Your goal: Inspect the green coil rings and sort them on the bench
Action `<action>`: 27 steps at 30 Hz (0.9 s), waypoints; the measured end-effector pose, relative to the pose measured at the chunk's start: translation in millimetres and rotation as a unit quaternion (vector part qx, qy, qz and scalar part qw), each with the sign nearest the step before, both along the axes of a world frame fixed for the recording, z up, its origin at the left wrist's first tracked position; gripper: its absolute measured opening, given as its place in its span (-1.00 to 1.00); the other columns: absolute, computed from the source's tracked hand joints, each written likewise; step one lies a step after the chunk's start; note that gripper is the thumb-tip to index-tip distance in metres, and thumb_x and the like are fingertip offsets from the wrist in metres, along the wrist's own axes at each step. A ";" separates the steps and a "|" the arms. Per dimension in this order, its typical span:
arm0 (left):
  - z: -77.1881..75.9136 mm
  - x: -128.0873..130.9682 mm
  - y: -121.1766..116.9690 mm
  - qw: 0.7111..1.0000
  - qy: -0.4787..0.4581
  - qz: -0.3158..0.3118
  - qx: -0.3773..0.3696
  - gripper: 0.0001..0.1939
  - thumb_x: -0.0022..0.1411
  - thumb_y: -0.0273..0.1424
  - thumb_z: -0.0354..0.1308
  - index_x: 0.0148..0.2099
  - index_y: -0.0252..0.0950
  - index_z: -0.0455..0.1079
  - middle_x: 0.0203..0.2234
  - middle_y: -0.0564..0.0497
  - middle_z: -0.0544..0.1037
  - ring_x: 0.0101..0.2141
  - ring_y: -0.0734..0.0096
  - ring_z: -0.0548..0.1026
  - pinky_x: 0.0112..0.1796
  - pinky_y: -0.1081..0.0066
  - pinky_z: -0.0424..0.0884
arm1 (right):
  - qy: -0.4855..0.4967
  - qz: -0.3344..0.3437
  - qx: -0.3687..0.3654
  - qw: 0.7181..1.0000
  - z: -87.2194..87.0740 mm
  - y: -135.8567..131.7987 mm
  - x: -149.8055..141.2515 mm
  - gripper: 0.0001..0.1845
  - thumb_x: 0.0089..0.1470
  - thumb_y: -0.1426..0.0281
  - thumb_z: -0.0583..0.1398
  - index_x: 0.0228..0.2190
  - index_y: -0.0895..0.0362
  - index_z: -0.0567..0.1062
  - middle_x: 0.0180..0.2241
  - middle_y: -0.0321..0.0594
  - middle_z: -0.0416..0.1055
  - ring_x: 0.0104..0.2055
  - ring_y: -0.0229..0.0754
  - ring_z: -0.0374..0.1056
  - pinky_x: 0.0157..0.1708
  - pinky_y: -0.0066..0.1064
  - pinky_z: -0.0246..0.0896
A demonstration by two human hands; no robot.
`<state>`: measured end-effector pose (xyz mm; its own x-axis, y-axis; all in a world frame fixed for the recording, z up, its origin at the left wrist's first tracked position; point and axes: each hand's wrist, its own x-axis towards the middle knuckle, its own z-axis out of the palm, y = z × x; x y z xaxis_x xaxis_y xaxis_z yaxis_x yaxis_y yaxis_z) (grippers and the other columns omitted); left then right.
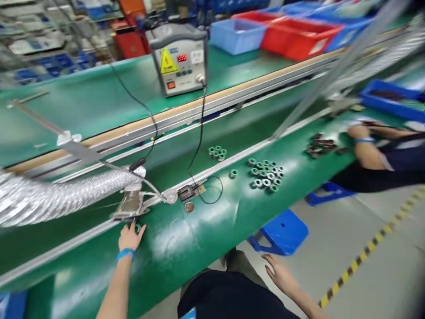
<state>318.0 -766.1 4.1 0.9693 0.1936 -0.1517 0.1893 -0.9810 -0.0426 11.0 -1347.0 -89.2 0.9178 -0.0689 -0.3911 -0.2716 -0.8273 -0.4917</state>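
Observation:
My left hand (pixel 130 238) reaches to the green bench at left, below the metal hood of a silver duct. Between its thumb and fingers is a small ring-shaped metal part with a green top (pixel 137 228), partly covered by the fingers. My right hand (pixel 279 272) hangs off the bench beside my lap, fingers apart and holding nothing. Several similar green-topped metal parts (pixel 266 173) stand grouped on the bench, with one single part (pixel 233 173) to their left. A smaller cluster (pixel 217 153) stands beyond the metal rail. A soldering iron stand (pixel 187 192) sits mid-bench near a round tin (pixel 189 206).
A soldering station (pixel 181 60) with a lit red display stands on the raised shelf, its cable hanging down. The silver duct (pixel 66 192) crosses at left. A co-worker's hand (pixel 360 133) is at right near dark parts (pixel 320 145). Blue stool (pixel 282 232) below.

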 end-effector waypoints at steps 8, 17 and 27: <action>-61.6 -52.5 -10.1 0.995 -0.065 -0.073 0.023 -0.42 0.33 0.04 -0.14 -0.02 -0.39 0.33 -0.20 -0.15 0.45 -0.17 0.17 0.44 -0.24 0.34 0.36 | -0.043 0.005 0.051 0.998 57.5 78.7 68.1 -0.65 0.08 0.28 0.08 -0.15 0.08 0.54 -0.15 -0.06 0.46 -0.09 -0.06 0.41 -0.09 -0.26 0.38; -58.1 -103.0 -279.7 0.971 0.036 -0.188 -0.146 -0.61 0.35 -0.22 -0.07 0.02 -0.39 0.38 -0.05 -0.24 0.43 -0.05 0.14 0.42 -0.12 0.29 0.39 | -0.165 0.119 0.035 0.978 79.1 -5.1 225.0 -0.65 0.15 0.45 0.03 -0.10 0.07 0.51 -0.13 -0.11 0.42 -0.05 -0.14 0.38 0.01 -0.27 0.33; -32.0 -25.9 -492.5 0.924 0.038 -0.265 -0.274 -0.61 0.34 -0.20 0.10 0.11 -0.30 0.31 0.02 -0.13 0.39 -0.05 0.26 0.43 -0.04 0.15 0.44 | -0.194 0.154 -0.054 0.967 88.4 -36.2 499.0 -0.28 0.16 0.32 0.16 0.29 0.13 0.07 0.33 0.12 -0.12 0.31 0.13 -0.03 0.26 -0.01 -0.08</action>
